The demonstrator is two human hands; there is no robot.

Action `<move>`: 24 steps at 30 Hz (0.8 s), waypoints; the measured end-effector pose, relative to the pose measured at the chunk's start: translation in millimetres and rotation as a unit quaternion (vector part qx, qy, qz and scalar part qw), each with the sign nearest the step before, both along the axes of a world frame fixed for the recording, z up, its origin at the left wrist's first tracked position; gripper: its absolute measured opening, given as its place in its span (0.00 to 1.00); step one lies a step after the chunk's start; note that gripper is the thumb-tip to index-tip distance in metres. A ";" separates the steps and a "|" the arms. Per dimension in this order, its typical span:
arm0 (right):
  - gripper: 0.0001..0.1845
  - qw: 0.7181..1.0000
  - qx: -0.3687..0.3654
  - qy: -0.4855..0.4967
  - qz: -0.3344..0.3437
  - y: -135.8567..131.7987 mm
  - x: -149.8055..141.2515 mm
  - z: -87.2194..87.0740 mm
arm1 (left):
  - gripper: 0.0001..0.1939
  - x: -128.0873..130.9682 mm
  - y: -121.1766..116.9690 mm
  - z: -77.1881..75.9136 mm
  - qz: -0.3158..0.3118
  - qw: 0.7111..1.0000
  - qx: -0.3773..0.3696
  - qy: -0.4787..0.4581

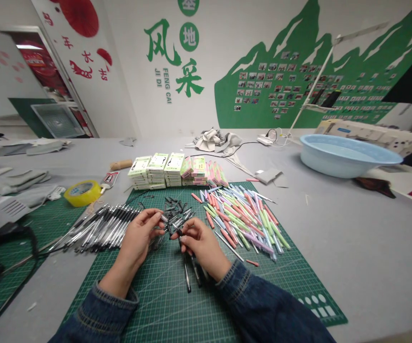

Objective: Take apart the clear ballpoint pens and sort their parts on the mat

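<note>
My right hand (204,245) is closed around a few clear-barrelled pens (187,274) with black ends, which point down toward me over the cutting mat. Close beside it on the left, my left hand (138,238) has its thumb and fingers pinched together; what is between them, if anything, is too small to make out. Just beyond both hands lies a scatter of black pen caps (172,205), partly hidden by my fingers. A row of clear pens with black ends (102,228) lies left of my left hand. To the right spreads a pile of pastel pens (242,214).
The green cutting mat (149,305) lies on a grey table (352,247). Stacked small boxes (165,169) stand at its far edge. A yellow tape roll (82,193) sits left, a blue basin (345,159) far right. Crumpled cloth (213,140) and a cable lie behind.
</note>
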State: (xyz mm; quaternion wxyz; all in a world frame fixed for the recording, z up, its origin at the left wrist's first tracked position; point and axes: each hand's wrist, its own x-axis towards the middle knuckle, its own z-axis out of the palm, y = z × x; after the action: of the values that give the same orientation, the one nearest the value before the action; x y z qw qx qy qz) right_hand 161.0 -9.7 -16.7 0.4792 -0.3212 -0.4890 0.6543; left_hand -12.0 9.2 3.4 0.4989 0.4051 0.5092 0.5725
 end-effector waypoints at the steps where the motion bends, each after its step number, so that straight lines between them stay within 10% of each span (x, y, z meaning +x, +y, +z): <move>1: 0.10 1.000 0.003 -0.006 0.002 -0.4 -0.2 -1.0 | 0.18 1.0 -0.5 -0.1 -0.005 1.000 -0.003 0.003; 24: 0.12 1.000 -0.018 0.024 0.007 -2.9 -0.8 2.1 | 0.12 15.4 -11.8 -6.2 -0.080 0.996 0.019 0.034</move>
State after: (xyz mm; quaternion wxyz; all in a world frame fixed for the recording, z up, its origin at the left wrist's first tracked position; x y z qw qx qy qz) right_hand 160.2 -12.6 -14.6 0.4803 -0.3100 -0.4677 0.6741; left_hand 3.4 -2.6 -2.9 0.5181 0.4732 0.4807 0.5260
